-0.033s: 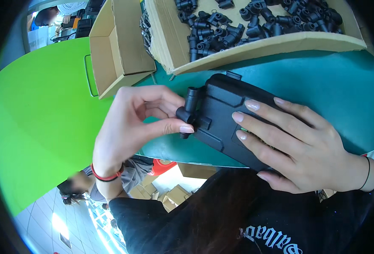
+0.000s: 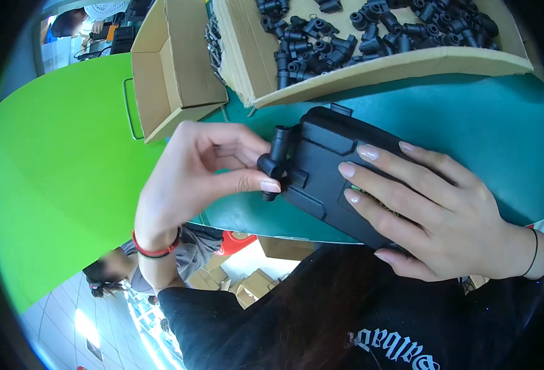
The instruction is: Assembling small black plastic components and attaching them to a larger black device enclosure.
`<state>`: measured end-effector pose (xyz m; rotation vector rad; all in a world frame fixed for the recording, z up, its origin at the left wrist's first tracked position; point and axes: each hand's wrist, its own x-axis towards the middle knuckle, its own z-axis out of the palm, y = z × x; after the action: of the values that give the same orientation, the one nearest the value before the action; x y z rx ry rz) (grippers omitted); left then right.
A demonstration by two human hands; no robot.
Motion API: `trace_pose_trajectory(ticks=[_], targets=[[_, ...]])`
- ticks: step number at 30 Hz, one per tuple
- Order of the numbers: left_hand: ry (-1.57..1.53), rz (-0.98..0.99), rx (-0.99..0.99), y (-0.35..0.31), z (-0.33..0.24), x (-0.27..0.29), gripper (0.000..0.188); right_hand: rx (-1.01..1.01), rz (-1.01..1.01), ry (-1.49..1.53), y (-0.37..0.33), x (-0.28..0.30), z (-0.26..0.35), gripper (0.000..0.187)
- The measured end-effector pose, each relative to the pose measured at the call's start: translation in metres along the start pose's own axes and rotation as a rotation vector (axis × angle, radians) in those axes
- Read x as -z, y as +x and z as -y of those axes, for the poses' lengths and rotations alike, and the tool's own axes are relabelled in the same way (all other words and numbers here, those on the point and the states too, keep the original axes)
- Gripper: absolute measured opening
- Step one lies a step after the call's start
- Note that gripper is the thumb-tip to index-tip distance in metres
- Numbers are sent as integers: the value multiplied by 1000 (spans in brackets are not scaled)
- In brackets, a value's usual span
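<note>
Left hand (image 2: 179, 169): thumb and fingertips pinched on a black T-shaped fitting (image 2: 278, 148) at the left end of a black case (image 2: 324, 154). Whether the fitting is seated there is hard to tell, fingers partly covering the joint. Right hand (image 2: 444, 213): spread across the case's right part, thumb at its near edge, fingers over its top, gripping it. Case lies aslant above the dark green surface (image 2: 500, 129). Far side: large carton (image 2: 395, 66) holding similar black fittings (image 2: 327, 52); smaller carton (image 2: 195, 55) to its left.
</note>
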<state>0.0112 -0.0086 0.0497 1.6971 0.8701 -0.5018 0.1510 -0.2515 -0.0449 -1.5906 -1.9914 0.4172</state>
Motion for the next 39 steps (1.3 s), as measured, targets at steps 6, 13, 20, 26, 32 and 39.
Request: trace_pose_trajectory(ticks=[6,13,20,26,32,39], targets=[[49,35,-51,3,-5,-1,19,-10,-42,0,-1,2,3,53],[319,1,-202,-7,-7,-4,18,-11,22,-72,1,18,9,48],[43,99,-370,1,26,4,26,61,-30,-141,12,27,15,51],[-137,-21,-517,-11,57,-15,36,-293,-78,-328,-16,36,54,102],[-327,-339,-713,-12,88,-48,27,-499,-207,-225,-34,7,59,101],[-231,-1031,-799,-42,154,-85,16,-446,-150,-105,-13,58,81,98]])
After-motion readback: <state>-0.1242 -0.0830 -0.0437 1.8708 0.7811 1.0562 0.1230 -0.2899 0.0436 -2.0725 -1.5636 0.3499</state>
